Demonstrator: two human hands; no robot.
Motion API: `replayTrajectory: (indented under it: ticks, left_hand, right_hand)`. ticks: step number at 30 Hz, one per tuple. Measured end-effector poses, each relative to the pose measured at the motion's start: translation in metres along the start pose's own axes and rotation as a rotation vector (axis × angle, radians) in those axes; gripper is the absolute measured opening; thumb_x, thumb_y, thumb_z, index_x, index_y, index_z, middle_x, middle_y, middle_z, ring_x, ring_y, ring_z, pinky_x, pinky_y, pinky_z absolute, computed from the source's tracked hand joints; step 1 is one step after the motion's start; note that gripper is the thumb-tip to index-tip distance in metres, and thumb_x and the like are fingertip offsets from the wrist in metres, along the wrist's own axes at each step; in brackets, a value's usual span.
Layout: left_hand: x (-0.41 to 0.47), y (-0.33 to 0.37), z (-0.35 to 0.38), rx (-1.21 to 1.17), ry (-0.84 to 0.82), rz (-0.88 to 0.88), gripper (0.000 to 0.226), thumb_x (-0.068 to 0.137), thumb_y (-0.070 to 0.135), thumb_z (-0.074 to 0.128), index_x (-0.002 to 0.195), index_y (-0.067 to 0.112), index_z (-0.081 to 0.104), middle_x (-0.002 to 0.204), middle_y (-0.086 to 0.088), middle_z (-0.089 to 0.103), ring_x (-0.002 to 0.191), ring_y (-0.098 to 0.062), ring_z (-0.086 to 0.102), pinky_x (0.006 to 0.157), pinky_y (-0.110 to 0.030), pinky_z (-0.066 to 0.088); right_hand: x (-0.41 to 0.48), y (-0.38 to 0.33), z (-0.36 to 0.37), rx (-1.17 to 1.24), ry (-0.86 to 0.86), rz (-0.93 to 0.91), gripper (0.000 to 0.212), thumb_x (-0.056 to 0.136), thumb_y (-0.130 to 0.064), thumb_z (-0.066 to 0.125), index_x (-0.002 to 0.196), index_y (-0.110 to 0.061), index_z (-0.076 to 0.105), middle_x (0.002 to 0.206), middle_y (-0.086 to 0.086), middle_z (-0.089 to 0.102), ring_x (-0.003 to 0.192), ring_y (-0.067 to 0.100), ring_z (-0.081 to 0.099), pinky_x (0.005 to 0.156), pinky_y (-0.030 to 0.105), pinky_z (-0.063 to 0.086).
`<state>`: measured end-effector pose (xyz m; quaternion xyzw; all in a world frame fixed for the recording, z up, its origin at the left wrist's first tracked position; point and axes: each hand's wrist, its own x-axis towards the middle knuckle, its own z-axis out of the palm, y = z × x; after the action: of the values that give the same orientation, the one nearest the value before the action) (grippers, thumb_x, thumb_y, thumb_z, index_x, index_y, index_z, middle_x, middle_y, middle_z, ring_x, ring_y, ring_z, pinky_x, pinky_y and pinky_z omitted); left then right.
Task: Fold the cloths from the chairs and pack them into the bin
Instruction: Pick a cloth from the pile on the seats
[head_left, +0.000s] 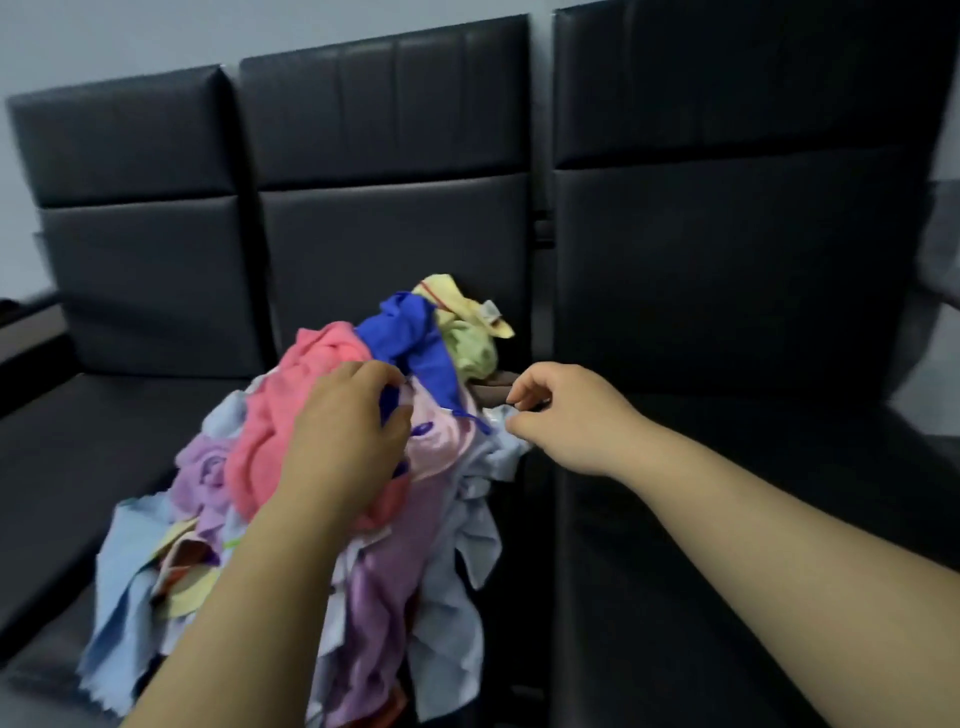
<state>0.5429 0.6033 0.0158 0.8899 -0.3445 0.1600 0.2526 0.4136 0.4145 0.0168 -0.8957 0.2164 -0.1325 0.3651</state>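
A heap of crumpled cloths (291, 519) lies on the middle black chair seat: pink (291, 400), bright blue (415, 338), yellow-green (467, 338), lilac (208, 478) and pale blue (124, 571) pieces. My left hand (348, 431) sits on top of the heap, its fingers curled round a fold of blue and pale pink cloth. My right hand (550, 415) is at the heap's right edge, thumb and forefinger pinching a corner of a pale blue cloth (498, 447). No bin is in view.
Three black padded chairs stand side by side against a pale wall, with tall backrests (395, 156). The left seat (78, 441) and the right seat (727, 493) carry no cloths. A gap (543, 234) separates the middle and right chairs.
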Motion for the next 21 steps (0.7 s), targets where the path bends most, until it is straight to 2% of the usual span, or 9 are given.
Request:
replayTrajectory:
  ticks: [4, 8, 11, 12, 14, 16, 17, 19, 21]
  left_hand:
    - [0.010, -0.034, -0.002, 0.084, 0.132, -0.102, 0.031, 0.085, 0.025, 0.072, 0.115, 0.019, 0.070, 0.118, -0.015, 0.064, 0.105, -0.041, 0.056, 0.090, -0.048, 0.045]
    - [0.020, -0.054, 0.002, -0.030, 0.046, -0.279, 0.049, 0.086, 0.035, 0.069, 0.132, 0.021, 0.060, 0.132, -0.009, 0.057, 0.119, -0.034, 0.052, 0.097, -0.045, 0.046]
    - [0.022, -0.061, 0.006, -0.158, 0.018, -0.353, 0.045, 0.086, 0.036, 0.069, 0.128, 0.022, 0.060, 0.122, -0.001, 0.061, 0.110, -0.024, 0.056, 0.088, -0.037, 0.047]
    - [0.022, -0.060, 0.006, -0.194, 0.028, -0.369, 0.042, 0.086, 0.035, 0.069, 0.126, 0.023, 0.060, 0.116, 0.002, 0.061, 0.105, -0.022, 0.057, 0.084, -0.035, 0.046]
    - [0.021, -0.059, 0.004, -0.238, 0.044, -0.385, 0.040, 0.086, 0.034, 0.069, 0.124, 0.024, 0.059, 0.108, 0.007, 0.058, 0.099, -0.018, 0.057, 0.079, -0.032, 0.043]
    - [0.020, -0.061, 0.003, -0.269, 0.046, -0.392, 0.043, 0.085, 0.034, 0.070, 0.125, 0.025, 0.057, 0.110, 0.009, 0.058, 0.098, -0.017, 0.057, 0.079, -0.031, 0.042]
    - [0.020, -0.063, 0.004, -0.286, 0.048, -0.392, 0.046, 0.085, 0.032, 0.071, 0.128, 0.026, 0.055, 0.113, 0.008, 0.059, 0.099, -0.016, 0.057, 0.079, -0.031, 0.043]
    - [0.019, -0.063, 0.001, -0.327, 0.067, -0.389, 0.056, 0.084, 0.029, 0.073, 0.135, 0.026, 0.048, 0.118, 0.007, 0.057, 0.101, -0.016, 0.057, 0.080, -0.031, 0.043]
    - [0.018, -0.060, -0.002, -0.376, 0.097, -0.380, 0.066, 0.083, 0.025, 0.073, 0.141, 0.029, 0.042, 0.120, 0.009, 0.052, 0.101, -0.014, 0.054, 0.081, -0.030, 0.041]
  right_hand:
    - [0.058, -0.034, 0.038, 0.020, -0.002, -0.015, 0.013, 0.084, -0.021, 0.073, 0.089, -0.030, 0.065, 0.089, -0.013, 0.067, 0.091, 0.014, 0.065, 0.080, 0.027, 0.050]
    - [0.100, -0.070, 0.069, 0.043, -0.001, -0.053, 0.004, 0.088, -0.025, 0.072, 0.089, -0.022, 0.070, 0.092, -0.005, 0.072, 0.091, 0.016, 0.065, 0.085, 0.032, 0.053]
    - [0.122, -0.088, 0.090, 0.045, -0.085, 0.015, 0.030, 0.089, -0.033, 0.070, 0.071, -0.010, 0.061, 0.072, 0.010, 0.061, 0.071, 0.022, 0.054, 0.068, 0.038, 0.047]
    - [0.129, -0.093, 0.097, 0.038, -0.116, 0.043, 0.033, 0.088, -0.037, 0.070, 0.070, -0.011, 0.060, 0.074, 0.011, 0.061, 0.071, 0.025, 0.054, 0.067, 0.037, 0.046]
    - [0.138, -0.100, 0.105, 0.002, -0.166, 0.059, 0.033, 0.087, -0.039, 0.072, 0.082, -0.007, 0.069, 0.088, 0.012, 0.070, 0.080, 0.031, 0.063, 0.075, 0.037, 0.054]
    - [0.144, -0.105, 0.104, -0.034, -0.178, 0.057, 0.030, 0.088, -0.034, 0.074, 0.100, -0.007, 0.077, 0.104, 0.011, 0.075, 0.093, 0.026, 0.068, 0.087, 0.036, 0.057]
    - [0.146, -0.107, 0.099, -0.010, -0.165, 0.050, 0.026, 0.088, -0.031, 0.076, 0.105, -0.011, 0.078, 0.107, 0.008, 0.075, 0.094, 0.022, 0.067, 0.088, 0.033, 0.057]
    - [0.145, -0.112, 0.088, 0.028, -0.102, 0.008, 0.017, 0.088, -0.027, 0.077, 0.102, -0.017, 0.080, 0.099, -0.001, 0.073, 0.089, 0.018, 0.065, 0.082, 0.029, 0.055]
    - [0.141, -0.117, 0.077, 0.071, -0.003, -0.053, 0.007, 0.087, -0.028, 0.079, 0.091, -0.024, 0.082, 0.087, -0.009, 0.072, 0.083, 0.013, 0.067, 0.078, 0.028, 0.058]
